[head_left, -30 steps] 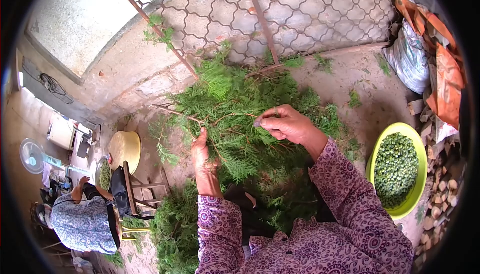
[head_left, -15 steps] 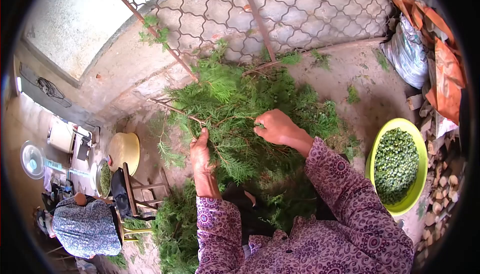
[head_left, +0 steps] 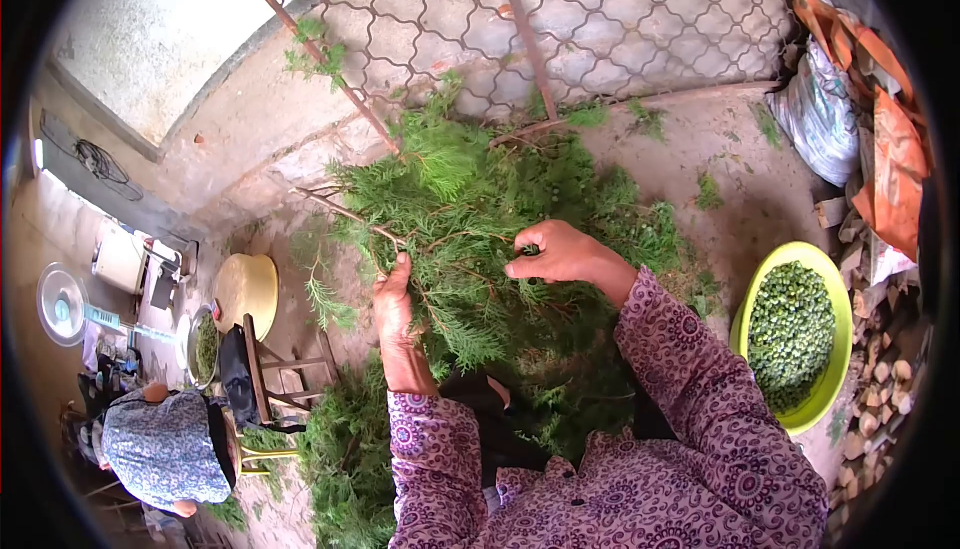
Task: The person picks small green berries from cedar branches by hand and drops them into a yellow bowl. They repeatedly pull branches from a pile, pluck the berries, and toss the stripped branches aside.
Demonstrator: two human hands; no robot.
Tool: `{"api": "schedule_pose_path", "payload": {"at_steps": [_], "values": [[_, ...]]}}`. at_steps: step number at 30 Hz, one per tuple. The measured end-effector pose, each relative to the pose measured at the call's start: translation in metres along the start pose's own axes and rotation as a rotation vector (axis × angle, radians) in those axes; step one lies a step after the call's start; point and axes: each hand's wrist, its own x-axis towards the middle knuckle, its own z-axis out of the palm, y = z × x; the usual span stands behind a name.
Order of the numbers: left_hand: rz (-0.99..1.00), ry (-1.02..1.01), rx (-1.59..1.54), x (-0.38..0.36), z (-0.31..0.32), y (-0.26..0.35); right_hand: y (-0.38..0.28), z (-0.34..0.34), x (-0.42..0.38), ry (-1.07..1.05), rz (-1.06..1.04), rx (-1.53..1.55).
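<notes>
A leafy green branch (head_left: 455, 249) lies across a large heap of similar foliage (head_left: 560, 174) in the middle. Its bare brown stem points to the upper left. My left hand (head_left: 395, 304) is closed round the stem, thumb on top. To the right, my right hand (head_left: 555, 252) is at the leafy twigs, thumb and forefinger curled towards each other; whether something small is between them is too fine to tell. A yellow-green basin (head_left: 742, 339) at the right holds many small green pieces (head_left: 792, 334).
Metal lattice (head_left: 620, 24) stands behind the heap. Stacked firewood (head_left: 880, 389) and a white sack (head_left: 820, 124) are at the right. At the left are a wooden chair (head_left: 262, 374), a tan tub (head_left: 247, 294), a fan (head_left: 62, 304) and another person (head_left: 165, 444) bending over.
My right hand's thumb and forefinger have parted somewhat. The left hand still grips the stem. The other person's arm has shifted downward, and the view has moved slightly.
</notes>
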Motion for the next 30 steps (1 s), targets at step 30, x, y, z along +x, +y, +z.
{"api": "schedule_pose_path", "payload": {"at_steps": [30], "values": [[0.568, 0.311, 1.21, -0.001, -0.002, -0.005, -0.017, 0.005, -0.007, 0.118, 0.199, 0.972]]}}
